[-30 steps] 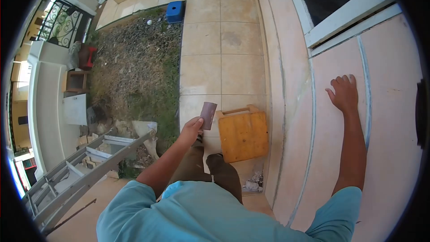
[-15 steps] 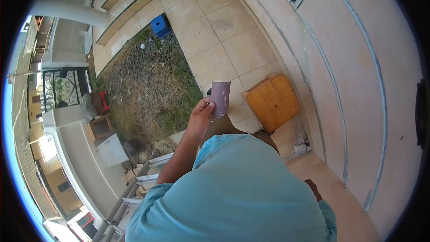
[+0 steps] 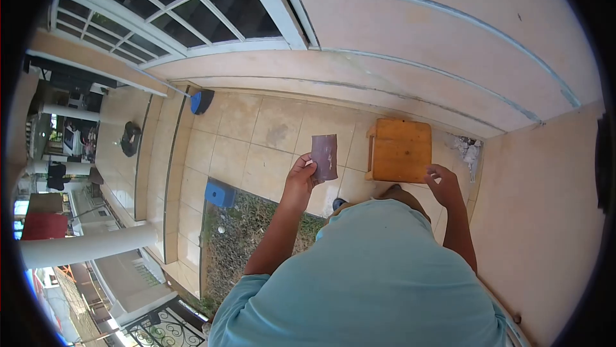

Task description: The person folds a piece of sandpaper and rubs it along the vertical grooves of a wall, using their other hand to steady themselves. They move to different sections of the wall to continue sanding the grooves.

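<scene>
Sandpaper sheet [image 3: 325,156]: small, brownish-purple, slightly curled, held upright in the air above the tiled floor [image 3: 269,135], just left of the wooden stool [image 3: 401,150] as seen from the head camera.

Left hand [image 3: 300,177]: pinching the sheet by its lower left edge between thumb and fingers; arm raised in front of the body.

Right hand [image 3: 444,183]: empty, fingers loosely spread, hovering near the stool's front right corner (contact with the wood cannot be told).

Surroundings: peach-coloured wall [image 3: 449,45] with pale curved streaks, well apart from both hands; window frame [image 3: 192,7] up left; a blue block [image 3: 220,193] at the edge of a grass patch [image 3: 250,238]; debris [image 3: 466,150] in the corner by the stool.

Progress, as a judgement: paper in hand but not on any surface. Whatever rubbing down the wall needs appears unfinished, since the streaks stand out plainly.
</scene>
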A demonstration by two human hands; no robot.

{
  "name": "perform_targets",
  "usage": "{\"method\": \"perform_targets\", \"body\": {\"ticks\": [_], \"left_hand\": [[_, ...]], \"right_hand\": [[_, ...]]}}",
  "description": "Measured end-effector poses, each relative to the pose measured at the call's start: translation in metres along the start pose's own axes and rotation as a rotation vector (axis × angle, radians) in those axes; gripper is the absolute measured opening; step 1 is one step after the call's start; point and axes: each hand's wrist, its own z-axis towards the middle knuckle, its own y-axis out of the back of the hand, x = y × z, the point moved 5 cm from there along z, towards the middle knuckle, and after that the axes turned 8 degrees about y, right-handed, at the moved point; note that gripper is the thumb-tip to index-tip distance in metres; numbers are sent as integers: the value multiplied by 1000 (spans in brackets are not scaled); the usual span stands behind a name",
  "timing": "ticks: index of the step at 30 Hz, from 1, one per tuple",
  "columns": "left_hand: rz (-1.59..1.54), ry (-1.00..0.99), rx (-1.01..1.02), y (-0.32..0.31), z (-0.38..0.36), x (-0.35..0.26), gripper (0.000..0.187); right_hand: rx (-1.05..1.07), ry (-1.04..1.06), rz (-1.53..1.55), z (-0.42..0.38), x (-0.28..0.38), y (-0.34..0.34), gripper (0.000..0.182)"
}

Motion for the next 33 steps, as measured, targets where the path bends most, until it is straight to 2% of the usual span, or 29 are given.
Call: {"method": "perform_targets", "body": {"ticks": [4,7,9,10,12,13,15,16,18,19,20,22,24,26,28,30,31,32,33], "left_hand": [[-112,30,215,-54,17,-12,32],[-100,23,294,-92,18,-18,30],[-21,86,341,-92,24,-16,29],[37,128,395,-95,28,-16,29],[55,169,422,-95,35,-24,28],[152,185,403,-87,43,-26,28],[427,192,313,-74,66,-38,25],[472,199,356,-68,83,-46,25],[476,145,491,-54,110,-65,22],[548,175,455,-50,120,-75,19],[551,177,506,-54,131,-83,19],[712,43,609,-46,139,-99,19],[753,59,614,-33,152,-112,13],[1084,-139,598,-23,171,-123,11],[989,-81,698,-21,176,-123,13],[721,47,791,-30,164,-118,12],[721,110,857,-31,158,-115,11],[722,99,889,-36,153,-117,11],[667,238,934,-41,146,-111,11]], "right_hand": [[-71,-76,157,19,43,24,39],[51,-102,311,37,71,21,43],[320,-37,564,51,116,9,53],[298,-47,577,55,128,0,53],[368,126,529,67,159,-16,62],[330,123,530,72,170,-24,62],[305,-18,605,81,181,-49,55],[243,-23,620,90,180,-61,55],[18,-71,757,100,180,-82,42],[-33,-86,745,102,186,-84,42],[-74,-77,637,105,193,-86,39],[-117,-98,536,107,205,-105,37],[-259,-133,608,110,214,-127,37],[-350,-114,595,108,229,-147,41],[-456,-97,577,97,245,-153,44],[-543,37,589,82,268,-152,56],[-488,0,575,74,275,-149,69],[-516,4,555,70,279,-149,69],[-552,45,550,65,283,-148,73]]}}
